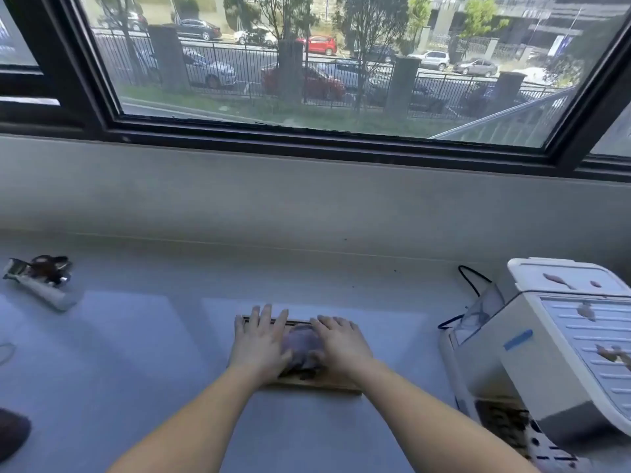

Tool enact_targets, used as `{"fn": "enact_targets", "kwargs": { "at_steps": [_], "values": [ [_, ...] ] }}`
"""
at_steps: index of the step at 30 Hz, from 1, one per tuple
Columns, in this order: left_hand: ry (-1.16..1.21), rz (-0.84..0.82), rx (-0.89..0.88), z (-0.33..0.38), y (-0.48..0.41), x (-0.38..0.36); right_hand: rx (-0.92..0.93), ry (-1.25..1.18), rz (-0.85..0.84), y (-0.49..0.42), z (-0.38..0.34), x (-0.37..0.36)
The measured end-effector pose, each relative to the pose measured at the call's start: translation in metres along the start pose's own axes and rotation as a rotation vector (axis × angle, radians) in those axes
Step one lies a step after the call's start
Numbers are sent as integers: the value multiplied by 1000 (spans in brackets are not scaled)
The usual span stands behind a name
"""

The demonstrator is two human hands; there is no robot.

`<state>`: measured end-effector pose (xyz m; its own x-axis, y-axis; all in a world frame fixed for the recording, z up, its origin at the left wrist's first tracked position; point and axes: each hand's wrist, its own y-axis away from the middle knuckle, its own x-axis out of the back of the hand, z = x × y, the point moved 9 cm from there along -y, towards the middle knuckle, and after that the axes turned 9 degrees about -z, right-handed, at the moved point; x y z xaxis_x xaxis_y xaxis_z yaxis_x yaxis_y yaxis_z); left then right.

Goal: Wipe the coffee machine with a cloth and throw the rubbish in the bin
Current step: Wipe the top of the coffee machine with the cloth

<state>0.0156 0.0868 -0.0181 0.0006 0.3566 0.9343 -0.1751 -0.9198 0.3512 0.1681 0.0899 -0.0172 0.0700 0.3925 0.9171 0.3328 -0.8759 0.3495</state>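
A grey-purple cloth [302, 346] lies on a small wooden tray [317, 384] in the middle of the counter. My left hand [261, 343] rests flat on the tray's left side, fingers spread, touching the cloth's edge. My right hand [339, 343] lies palm down on the cloth's right side. The white coffee machine [553, 339] stands at the right, with several small brownish scraps [560, 281] on its top. Its drip grid at the bottom right holds dark grounds [505, 425].
A portafilter with a white handle [44, 281] lies at the far left of the counter. A black cable [473, 285] runs behind the machine. A grey wall and a large window rise behind the counter. A dark object [12, 435] sits at the left edge.
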Motion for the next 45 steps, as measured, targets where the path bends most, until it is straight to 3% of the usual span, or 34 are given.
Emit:
{"fn": "enact_targets", "kwargs": {
  "at_steps": [7,21,31,41,45],
  "values": [
    [29,-111,-92,6,2,-27,49,-77,-80,-3,-16,-26],
    [275,-40,-128,10,2,-20,-51,-354,-47,-6,-11,-22],
    [354,122,-265,29,30,27,-103,-454,183,43,-1,20],
    [496,310,-543,75,79,83,-227,-561,394,138,13,63],
    [589,362,-673,106,111,113,-336,-1007,486,193,24,63]
  ]
}}
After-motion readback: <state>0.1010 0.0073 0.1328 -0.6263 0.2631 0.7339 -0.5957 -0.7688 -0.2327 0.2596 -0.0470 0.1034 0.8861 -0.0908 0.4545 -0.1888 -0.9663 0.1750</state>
